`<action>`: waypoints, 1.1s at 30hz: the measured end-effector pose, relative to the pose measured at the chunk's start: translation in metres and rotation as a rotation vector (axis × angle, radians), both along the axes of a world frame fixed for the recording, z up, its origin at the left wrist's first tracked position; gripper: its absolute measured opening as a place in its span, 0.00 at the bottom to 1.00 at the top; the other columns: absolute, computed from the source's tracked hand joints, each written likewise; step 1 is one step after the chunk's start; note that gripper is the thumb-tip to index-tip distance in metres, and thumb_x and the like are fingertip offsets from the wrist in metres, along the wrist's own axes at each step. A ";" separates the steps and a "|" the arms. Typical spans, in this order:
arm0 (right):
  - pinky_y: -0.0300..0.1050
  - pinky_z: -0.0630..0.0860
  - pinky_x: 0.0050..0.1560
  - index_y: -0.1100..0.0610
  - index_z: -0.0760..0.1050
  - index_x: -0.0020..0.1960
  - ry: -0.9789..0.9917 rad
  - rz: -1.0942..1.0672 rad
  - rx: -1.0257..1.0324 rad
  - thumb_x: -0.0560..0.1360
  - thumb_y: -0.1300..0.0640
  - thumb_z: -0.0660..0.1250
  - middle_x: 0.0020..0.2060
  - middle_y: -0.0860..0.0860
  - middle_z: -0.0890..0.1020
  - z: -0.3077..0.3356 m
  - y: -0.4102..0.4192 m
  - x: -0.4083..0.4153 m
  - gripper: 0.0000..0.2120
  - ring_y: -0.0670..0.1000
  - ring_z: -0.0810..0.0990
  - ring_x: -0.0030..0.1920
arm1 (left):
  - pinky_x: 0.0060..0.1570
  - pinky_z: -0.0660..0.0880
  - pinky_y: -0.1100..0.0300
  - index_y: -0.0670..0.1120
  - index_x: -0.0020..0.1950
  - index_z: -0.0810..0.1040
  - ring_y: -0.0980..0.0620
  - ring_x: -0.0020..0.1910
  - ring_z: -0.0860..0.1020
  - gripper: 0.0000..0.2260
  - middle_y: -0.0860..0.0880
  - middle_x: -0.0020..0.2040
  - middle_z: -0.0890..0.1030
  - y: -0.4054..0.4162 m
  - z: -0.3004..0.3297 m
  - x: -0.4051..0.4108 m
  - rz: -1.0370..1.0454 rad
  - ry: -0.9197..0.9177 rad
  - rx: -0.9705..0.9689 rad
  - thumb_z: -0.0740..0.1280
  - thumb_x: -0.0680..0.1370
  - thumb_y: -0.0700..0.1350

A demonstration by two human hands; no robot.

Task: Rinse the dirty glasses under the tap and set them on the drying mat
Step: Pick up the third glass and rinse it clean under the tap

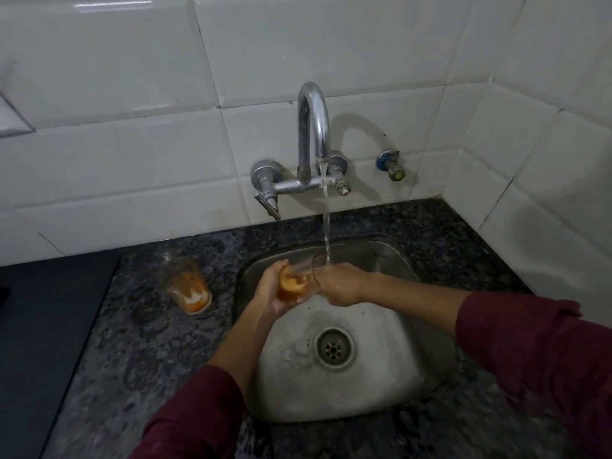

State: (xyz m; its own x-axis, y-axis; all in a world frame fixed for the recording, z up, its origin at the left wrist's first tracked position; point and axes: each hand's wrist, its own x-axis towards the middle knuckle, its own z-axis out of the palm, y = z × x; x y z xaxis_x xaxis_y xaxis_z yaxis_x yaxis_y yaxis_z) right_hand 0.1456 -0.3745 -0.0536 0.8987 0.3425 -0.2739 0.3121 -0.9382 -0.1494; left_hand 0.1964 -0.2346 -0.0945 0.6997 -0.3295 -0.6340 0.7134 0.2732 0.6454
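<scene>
A clear glass [296,281] with orange residue at its bottom lies tilted on its side over the steel sink [390,366]. My left hand [270,293] grips its base end. My right hand [341,284] holds its rim, under the water stream [326,226] that runs from the chrome tap [313,127]. A second dirty glass [188,283] with orange and white residue stands on the granite counter left of the sink. The dark mat [43,342] lies flat at the far left.
The tap's lever handle [268,202] sticks out at lower left of the wall mixer. A small valve [390,165] is mounted on the white tiled wall to the right. The sink drain [334,347] is below my hands. Speckled granite counter [139,359] surrounds the sink.
</scene>
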 end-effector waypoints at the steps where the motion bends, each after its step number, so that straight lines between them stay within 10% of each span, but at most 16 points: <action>1: 0.51 0.75 0.54 0.56 0.73 0.64 0.098 -0.043 0.146 0.76 0.64 0.59 0.59 0.57 0.78 0.000 0.001 0.002 0.17 0.57 0.77 0.59 | 0.42 0.76 0.49 0.43 0.45 0.78 0.46 0.40 0.80 0.12 0.44 0.33 0.84 0.001 0.002 0.001 -0.016 -0.012 0.000 0.61 0.79 0.50; 6: 0.43 0.78 0.51 0.59 0.68 0.69 0.760 -0.510 1.148 0.76 0.71 0.58 0.68 0.56 0.72 0.011 0.005 -0.001 0.22 0.54 0.72 0.68 | 0.33 0.73 0.58 0.49 0.41 0.76 0.51 0.31 0.77 0.05 0.48 0.35 0.79 0.002 -0.006 -0.005 0.054 -0.302 0.003 0.64 0.78 0.44; 13: 0.48 0.72 0.53 0.60 0.73 0.62 -0.041 0.008 0.022 0.74 0.66 0.60 0.59 0.58 0.78 -0.010 -0.007 -0.012 0.17 0.59 0.75 0.59 | 0.38 0.79 0.49 0.45 0.52 0.77 0.45 0.39 0.81 0.07 0.42 0.44 0.81 -0.001 0.000 -0.007 0.022 -0.084 0.105 0.65 0.77 0.47; 16: 0.37 0.67 0.49 0.58 0.73 0.65 0.115 -0.038 0.254 0.75 0.67 0.60 0.61 0.56 0.77 -0.007 -0.004 -0.006 0.19 0.56 0.74 0.61 | 0.41 0.78 0.48 0.46 0.55 0.77 0.46 0.42 0.80 0.11 0.43 0.46 0.82 0.001 0.001 -0.006 -0.049 -0.078 0.094 0.64 0.78 0.50; 21: 0.38 0.76 0.49 0.58 0.71 0.67 0.776 -0.476 1.242 0.75 0.73 0.59 0.53 0.49 0.82 0.000 -0.007 -0.010 0.23 0.48 0.79 0.54 | 0.32 0.76 0.57 0.48 0.45 0.75 0.50 0.32 0.79 0.05 0.46 0.38 0.79 0.009 -0.005 -0.011 -0.092 -0.323 0.085 0.65 0.78 0.49; 27: 0.37 0.74 0.51 0.58 0.80 0.50 0.090 -0.312 0.702 0.71 0.62 0.71 0.50 0.52 0.82 -0.022 -0.011 -0.018 0.08 0.50 0.81 0.52 | 0.21 0.73 0.64 0.42 0.55 0.77 0.50 0.29 0.80 0.17 0.43 0.37 0.83 0.010 -0.018 -0.021 -0.018 0.058 -0.057 0.61 0.79 0.55; 30: 0.42 0.76 0.48 0.55 0.79 0.43 -0.009 -0.508 0.904 0.69 0.62 0.73 0.40 0.50 0.82 -0.037 -0.007 -0.030 0.05 0.48 0.80 0.44 | 0.29 0.77 0.60 0.42 0.55 0.76 0.48 0.38 0.79 0.19 0.42 0.40 0.82 0.015 -0.023 -0.028 -0.069 0.229 -0.076 0.58 0.79 0.57; 33: 0.41 0.75 0.43 0.54 0.78 0.40 0.140 -0.636 1.224 0.72 0.66 0.69 0.36 0.50 0.81 -0.053 0.002 -0.047 0.07 0.47 0.78 0.39 | 0.41 0.75 0.49 0.45 0.56 0.77 0.44 0.50 0.78 0.17 0.41 0.51 0.80 0.030 -0.034 -0.027 -0.266 0.113 0.294 0.64 0.75 0.56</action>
State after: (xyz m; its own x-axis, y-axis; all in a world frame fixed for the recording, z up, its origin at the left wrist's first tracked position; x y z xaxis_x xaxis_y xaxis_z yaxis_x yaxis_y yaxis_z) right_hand 0.0990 -0.3729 -0.1064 0.9796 -0.0257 -0.1994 -0.2010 -0.1625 -0.9660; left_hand 0.1691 -0.2041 -0.1282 0.5351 -0.2828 -0.7960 0.8050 -0.1151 0.5820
